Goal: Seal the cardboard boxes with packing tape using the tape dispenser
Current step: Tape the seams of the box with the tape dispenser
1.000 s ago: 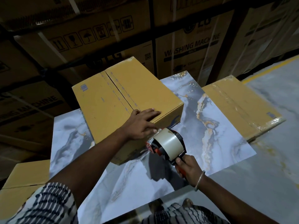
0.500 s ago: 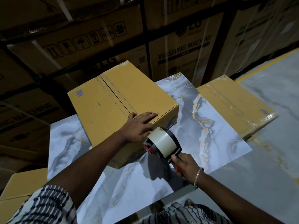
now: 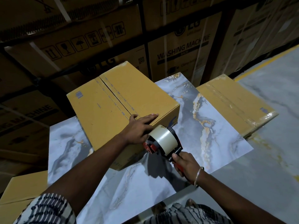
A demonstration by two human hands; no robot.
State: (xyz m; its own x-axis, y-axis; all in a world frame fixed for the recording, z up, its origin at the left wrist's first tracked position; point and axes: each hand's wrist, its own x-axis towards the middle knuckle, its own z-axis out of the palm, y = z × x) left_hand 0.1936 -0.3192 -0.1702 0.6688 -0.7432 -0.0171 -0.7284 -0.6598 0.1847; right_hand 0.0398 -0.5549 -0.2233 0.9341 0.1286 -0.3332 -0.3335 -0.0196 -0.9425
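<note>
On the marbled table (image 3: 210, 126), the yellow cardboard box (image 3: 113, 110) is sitting with its top flaps meeting along an untaped seam. A person's left hand (image 3: 139, 128) is pressing flat on its near edge, fingers straight. Their right hand (image 3: 186, 164) is gripping the red handle of the tape dispenser (image 3: 163, 141), which is touching the box's near side. Another box (image 3: 234, 104), already taped, is lying further right.

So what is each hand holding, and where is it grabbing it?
The right hand grips the tape dispenser by its red handle. The left hand holds nothing; its fingers lie flat on top of the cardboard box.
</note>
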